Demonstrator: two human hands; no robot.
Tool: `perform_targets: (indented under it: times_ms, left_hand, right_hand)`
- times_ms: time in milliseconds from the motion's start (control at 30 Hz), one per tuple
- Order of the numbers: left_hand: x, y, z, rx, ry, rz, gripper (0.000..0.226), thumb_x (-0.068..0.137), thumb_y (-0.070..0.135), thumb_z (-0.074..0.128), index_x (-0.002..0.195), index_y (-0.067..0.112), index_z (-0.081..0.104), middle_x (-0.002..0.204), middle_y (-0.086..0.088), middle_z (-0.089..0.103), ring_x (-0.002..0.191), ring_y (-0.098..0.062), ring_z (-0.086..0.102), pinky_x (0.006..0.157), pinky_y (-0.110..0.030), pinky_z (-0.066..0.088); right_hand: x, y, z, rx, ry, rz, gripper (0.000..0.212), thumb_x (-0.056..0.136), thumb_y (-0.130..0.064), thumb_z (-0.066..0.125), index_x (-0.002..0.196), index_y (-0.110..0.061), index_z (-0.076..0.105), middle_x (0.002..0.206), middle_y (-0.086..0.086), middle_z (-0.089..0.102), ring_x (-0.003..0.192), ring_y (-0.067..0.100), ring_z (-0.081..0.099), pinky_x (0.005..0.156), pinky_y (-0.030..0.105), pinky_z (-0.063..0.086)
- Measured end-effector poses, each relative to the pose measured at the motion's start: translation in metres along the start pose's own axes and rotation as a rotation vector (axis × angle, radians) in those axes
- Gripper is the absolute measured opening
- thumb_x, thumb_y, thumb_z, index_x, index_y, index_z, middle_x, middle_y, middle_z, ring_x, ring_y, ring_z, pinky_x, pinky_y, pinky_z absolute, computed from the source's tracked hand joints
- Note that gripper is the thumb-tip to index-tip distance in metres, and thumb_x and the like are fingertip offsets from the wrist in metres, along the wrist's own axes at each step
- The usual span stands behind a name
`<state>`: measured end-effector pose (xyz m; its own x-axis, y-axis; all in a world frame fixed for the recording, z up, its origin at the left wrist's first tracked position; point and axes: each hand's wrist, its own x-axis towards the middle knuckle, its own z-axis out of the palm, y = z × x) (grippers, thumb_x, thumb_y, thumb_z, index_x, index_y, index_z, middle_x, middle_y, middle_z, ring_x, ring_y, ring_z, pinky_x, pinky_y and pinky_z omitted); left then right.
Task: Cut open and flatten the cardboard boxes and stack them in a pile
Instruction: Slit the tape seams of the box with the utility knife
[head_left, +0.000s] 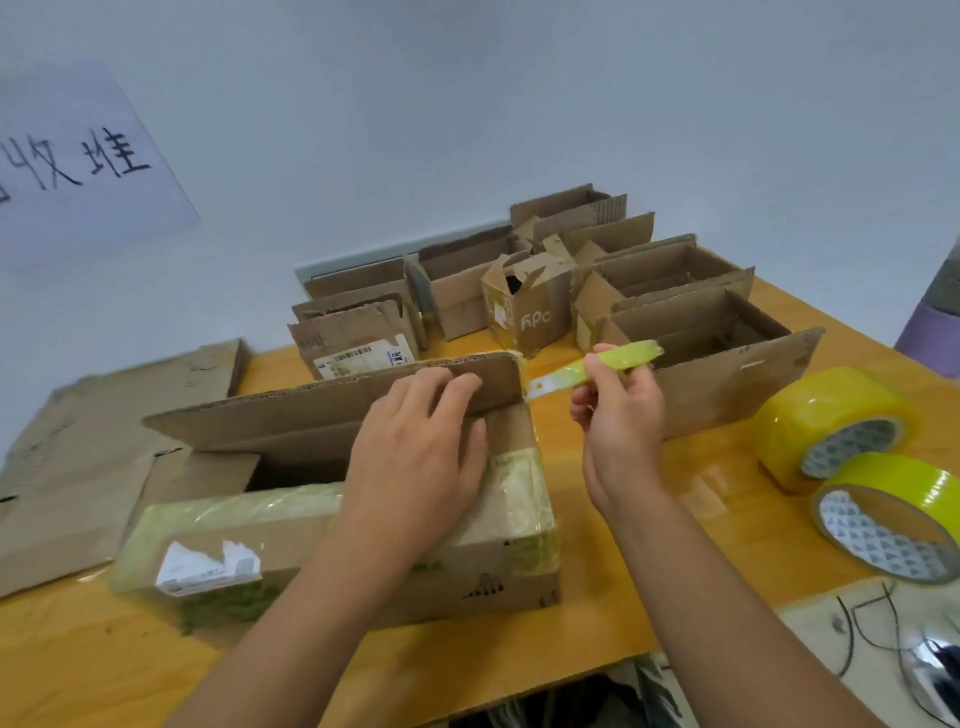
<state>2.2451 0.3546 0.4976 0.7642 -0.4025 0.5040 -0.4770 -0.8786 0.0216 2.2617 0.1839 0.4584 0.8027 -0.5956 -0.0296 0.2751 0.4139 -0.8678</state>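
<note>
An open cardboard box (467, 566) with yellowish tape and a torn white label sits in front of me on the wooden table (691, 582). My left hand (415, 457) rests on its right end, fingers pressing the raised far flap (291, 410). My right hand (618, 421) grips a utility knife (597, 366) with a green handle, its blade at the flap's right corner. Flattened cardboard (88, 457) lies at the left.
Several open boxes (691, 332) stand in rows at the back of the table, one small one marked "hpc" (530, 312). Two rolls of yellow tape (831, 426) lie at the right. A paper sign (78, 166) hangs on the wall.
</note>
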Motion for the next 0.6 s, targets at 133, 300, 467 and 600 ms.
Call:
perform_targets:
  times_ms: [133,300,467,600]
  left_hand:
    - [0.005,-0.002,-0.004,-0.034,-0.317,-0.006,0.072,0.094,0.07,0.024,0.155,0.033,0.022,0.156,0.004,0.013,0.144,-0.015,0.011,0.123,-0.04,0.012]
    - [0.005,-0.002,-0.004,-0.154,-0.567,-0.008,0.091,0.08,0.085,0.026,0.156,0.037,0.01,0.159,0.011,-0.028,0.146,-0.01,-0.022,0.108,-0.03,-0.015]
    - [0.007,-0.008,-0.009,-0.192,-0.644,0.052,0.109,0.065,0.093,0.04,0.156,0.036,0.017,0.159,0.007,-0.031,0.146,-0.014,-0.028,0.115,-0.034,-0.008]
    - [0.019,-0.02,-0.023,-0.148,-0.684,0.137,0.089,0.074,0.081,0.052,0.145,0.028,0.041,0.163,0.006,-0.017,0.15,-0.015,-0.015,0.112,-0.028,-0.01]
  right_hand:
    - [-0.015,-0.004,-0.013,-0.002,-0.135,-0.126,0.012,0.098,-0.021,0.059,0.106,-0.023,0.067,0.075,-0.003,0.066,0.074,0.011,0.061,0.069,0.026,0.052]
    - [-0.027,-0.01,-0.021,-0.149,-0.356,-0.226,0.017,0.093,-0.024,0.059,0.107,-0.022,0.067,0.093,0.002,0.072,0.094,0.023,0.069,0.08,0.037,0.057]
    - [-0.028,-0.014,-0.016,-0.217,-0.387,-0.205,0.006,0.095,-0.014,0.06,0.098,-0.015,0.064,0.1,0.012,0.07,0.097,0.027,0.071,0.081,0.039,0.058]
    - [-0.036,-0.014,-0.027,-0.233,-0.398,-0.153,0.02,0.099,0.002,0.049,0.098,-0.011,0.064,0.098,0.015,0.071,0.091,0.03,0.072,0.077,0.038,0.059]
